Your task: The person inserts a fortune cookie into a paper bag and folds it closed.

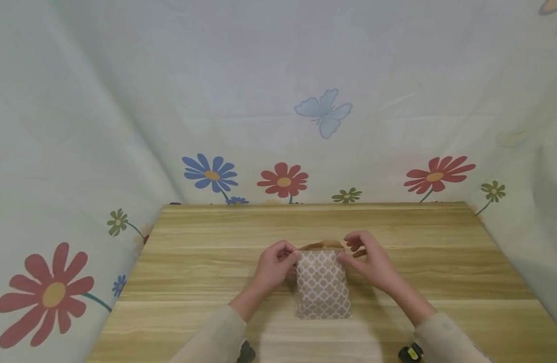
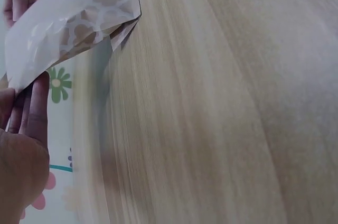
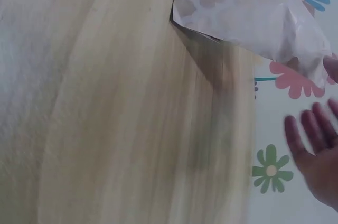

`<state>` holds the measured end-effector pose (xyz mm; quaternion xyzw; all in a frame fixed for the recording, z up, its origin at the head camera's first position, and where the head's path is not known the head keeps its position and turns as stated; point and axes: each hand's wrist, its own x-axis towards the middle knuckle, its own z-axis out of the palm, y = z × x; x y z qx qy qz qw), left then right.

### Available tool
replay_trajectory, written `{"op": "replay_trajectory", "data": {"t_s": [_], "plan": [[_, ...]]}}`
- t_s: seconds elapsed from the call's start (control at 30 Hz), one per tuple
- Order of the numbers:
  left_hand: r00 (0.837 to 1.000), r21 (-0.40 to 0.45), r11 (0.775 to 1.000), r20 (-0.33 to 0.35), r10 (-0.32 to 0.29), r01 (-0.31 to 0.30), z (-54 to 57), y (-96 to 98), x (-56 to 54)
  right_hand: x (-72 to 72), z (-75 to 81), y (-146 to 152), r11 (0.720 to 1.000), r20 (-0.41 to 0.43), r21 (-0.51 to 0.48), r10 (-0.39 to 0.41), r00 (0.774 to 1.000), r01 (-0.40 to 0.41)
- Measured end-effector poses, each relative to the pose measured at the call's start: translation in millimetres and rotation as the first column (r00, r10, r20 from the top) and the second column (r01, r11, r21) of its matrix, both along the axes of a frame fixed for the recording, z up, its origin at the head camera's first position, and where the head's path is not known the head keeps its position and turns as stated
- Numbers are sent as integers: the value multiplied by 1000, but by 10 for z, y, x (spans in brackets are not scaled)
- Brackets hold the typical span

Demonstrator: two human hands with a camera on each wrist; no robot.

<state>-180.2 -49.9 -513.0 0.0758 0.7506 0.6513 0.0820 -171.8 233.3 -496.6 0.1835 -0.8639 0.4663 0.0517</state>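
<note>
A small paper bag (image 1: 324,287) with a white lattice pattern on tan stands near the middle of the table, its bottom edge toward me. Plain brown paper (image 1: 326,245) shows at its top edge. My left hand (image 1: 274,263) pinches the top left corner between thumb and fingers; the left wrist view shows the fingers behind the paper (image 2: 79,28). At the top right corner, my right hand (image 1: 375,263) touches the bag with its thumb. Its other fingers are spread, and in the right wrist view these fingers (image 3: 311,129) are apart from the paper. The bag's inside is hidden.
A wood-grain table (image 1: 206,242) lies under the bag. Behind and beside it hangs a pale cloth printed with flowers (image 1: 284,181) and a blue butterfly (image 1: 325,112). Dark wrist devices (image 1: 411,352) sit at the lower edge of the head view.
</note>
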Motion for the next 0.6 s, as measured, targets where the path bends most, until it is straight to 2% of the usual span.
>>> {"op": "replay_trajectory", "data": {"t_s": [0.1, 0.2, 0.3, 0.6], "plan": [[1000, 3, 1000, 0, -16, 16, -16, -6, -13, -12, -21, 21, 997, 171, -72, -11, 985, 23], [1000, 8, 1000, 14, -23, 23, -21, -4, -24, -27, -48, 22, 996, 249, -81, -1, 969, 22], [999, 19, 999, 28, -31, 30, -18, 0, -30, -34, -78, 10, 993, 267, -113, 8, 964, 23], [999, 43, 999, 44, -25, 23, -10, -30, -41, -61, -178, -7, 972, 290, -216, -25, 957, 91]]}}
